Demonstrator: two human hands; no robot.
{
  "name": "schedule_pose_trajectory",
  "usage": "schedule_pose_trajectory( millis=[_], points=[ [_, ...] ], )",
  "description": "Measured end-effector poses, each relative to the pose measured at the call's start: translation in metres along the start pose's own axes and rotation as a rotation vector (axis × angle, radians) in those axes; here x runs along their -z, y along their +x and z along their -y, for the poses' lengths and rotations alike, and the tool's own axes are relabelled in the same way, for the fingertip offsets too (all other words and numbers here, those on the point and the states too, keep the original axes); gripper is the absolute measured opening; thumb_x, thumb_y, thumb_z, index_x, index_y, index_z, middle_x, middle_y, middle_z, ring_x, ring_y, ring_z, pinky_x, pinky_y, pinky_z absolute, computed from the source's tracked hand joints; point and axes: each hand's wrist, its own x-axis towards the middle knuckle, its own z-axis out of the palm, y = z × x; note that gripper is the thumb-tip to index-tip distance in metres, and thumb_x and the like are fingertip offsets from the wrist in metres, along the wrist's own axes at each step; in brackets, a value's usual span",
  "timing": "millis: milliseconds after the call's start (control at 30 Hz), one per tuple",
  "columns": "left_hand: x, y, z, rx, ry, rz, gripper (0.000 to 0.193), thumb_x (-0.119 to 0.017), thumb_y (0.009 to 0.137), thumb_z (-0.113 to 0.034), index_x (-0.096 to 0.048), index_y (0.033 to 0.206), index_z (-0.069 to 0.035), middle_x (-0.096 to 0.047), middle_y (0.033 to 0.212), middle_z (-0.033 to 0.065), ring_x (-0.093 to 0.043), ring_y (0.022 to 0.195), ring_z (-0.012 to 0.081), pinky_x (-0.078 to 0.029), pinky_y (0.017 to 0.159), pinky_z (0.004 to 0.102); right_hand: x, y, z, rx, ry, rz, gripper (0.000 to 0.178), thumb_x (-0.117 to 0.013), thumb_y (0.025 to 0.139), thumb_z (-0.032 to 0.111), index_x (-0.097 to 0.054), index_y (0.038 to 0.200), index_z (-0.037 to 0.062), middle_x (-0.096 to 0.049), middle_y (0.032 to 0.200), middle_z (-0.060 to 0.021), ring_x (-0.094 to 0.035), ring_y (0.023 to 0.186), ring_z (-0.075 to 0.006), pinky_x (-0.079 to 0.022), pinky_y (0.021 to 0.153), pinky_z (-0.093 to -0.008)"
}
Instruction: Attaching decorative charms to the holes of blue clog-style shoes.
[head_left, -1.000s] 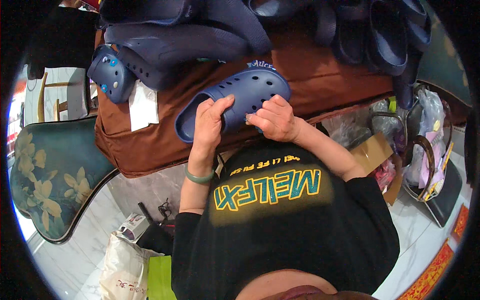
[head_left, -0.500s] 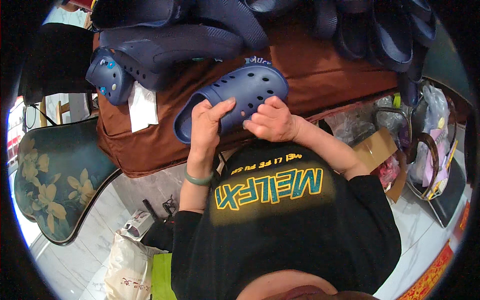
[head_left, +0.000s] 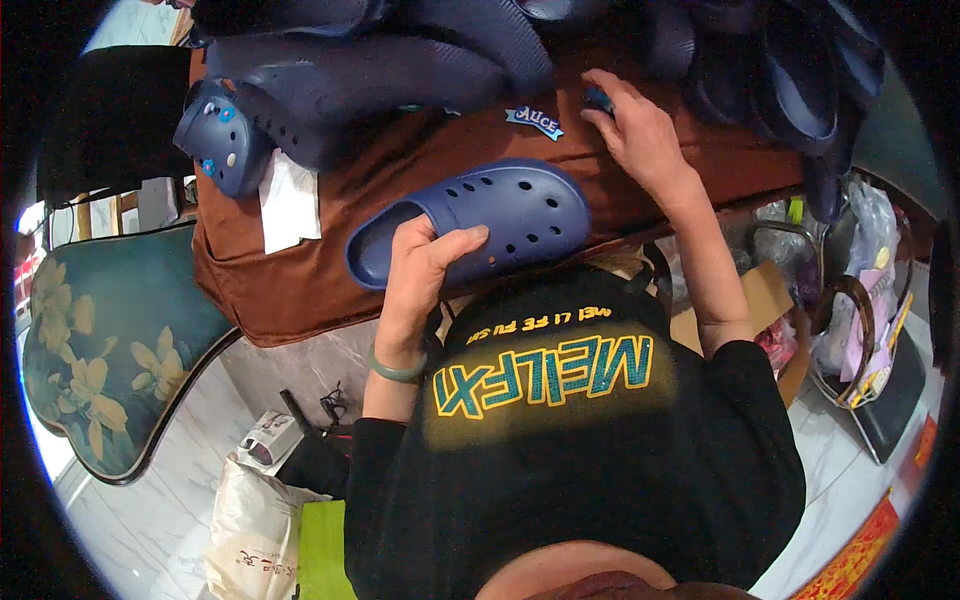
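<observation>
My left hand [head_left: 422, 262] grips a navy blue clog [head_left: 540, 205] by its heel-side opening, thumb on top and fingers inside or under it, out of sight. The clog's perforated toe points right, and no charms show in its holes. Beyond it, over the brown cloth, my right hand [head_left: 640, 135] has thumb and fingertips closed around a small blue shoe charm [head_left: 599, 98], mostly hidden by the fingers. A light blue banner-shaped charm [head_left: 534, 122] with lettering lies on the cloth between clog and right hand.
Several navy clogs pile along the far edge of the brown cloth [head_left: 260, 310]. One clog [head_left: 225, 145] at left bears charms, beside a white paper slip [head_left: 290, 205]. A floral chair back [head_left: 120, 350] stands left; a basket [head_left: 860, 350] with plastic bags stands right.
My right hand has left the clog and reached up and right across the cloth to the small charm. My left hand keeps hold of the clog. The banner-shaped charm is now fully uncovered.
</observation>
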Motion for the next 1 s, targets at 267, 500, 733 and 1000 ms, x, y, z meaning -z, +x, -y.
schedule_pose_trajectory(
  millis=[267, 500, 733, 1000],
  points=[
    [0.006, 0.006, 0.003, 0.054, 0.013, 0.08, 0.028, -0.064, 0.081, -0.015, -0.064, 0.103, 0.002, -0.068, 0.094, 0.0067, -0.065, 0.08, 0.0135, -0.05, 0.077, 0.0258, -0.017, -0.001, 0.022, 0.199, -0.045, 0.059, 0.03, -0.069, 0.08, 0.017, -0.062, 0.108, 0.0117, -0.059, 0.107, -0.01, -0.063, 0.085, -0.0341, -0.053, 0.069, -0.0417],
    [0.005, 0.007, 0.005, -0.016, -0.079, 0.133, 0.032, -0.063, 0.08, -0.01, -0.061, 0.11, 0.002, -0.067, 0.101, 0.0072, -0.064, 0.087, 0.015, -0.05, 0.081, 0.028, -0.032, 0.004, 0.026, 0.293, -0.057, -0.011, 0.02, -0.068, 0.08, 0.012, -0.066, 0.099, 0.0076, -0.062, 0.092, -0.0093, -0.064, 0.079, -0.0301, -0.053, 0.068, -0.0378],
    [0.005, 0.005, 0.005, -0.035, -0.088, 0.172, 0.033, -0.062, 0.077, -0.006, -0.061, 0.109, 0.002, -0.067, 0.1, 0.0068, -0.063, 0.086, 0.0141, -0.05, 0.081, 0.0273, -0.016, 0.0, 0.077, 0.379, 0.292, 0.084, 0.019, -0.072, 0.075, 0.009, -0.069, 0.094, 0.0054, -0.062, 0.084, -0.0082, -0.064, 0.078, -0.0259, -0.052, 0.068, -0.0338],
    [0.01, 0.005, 0.008, 0.018, -0.047, 0.179, 0.03, -0.062, 0.078, -0.003, -0.062, 0.107, 0.003, -0.066, 0.099, 0.0049, -0.062, 0.089, 0.0124, -0.049, 0.083, 0.0262, -0.022, 0.005, 0.086, 0.522, 0.316, 0.236, 0.016, -0.066, 0.077, 0.007, -0.068, 0.093, 0.0058, -0.061, 0.09, -0.007, -0.062, 0.083, -0.0266, -0.052, 0.069, -0.0356]
  ],
)
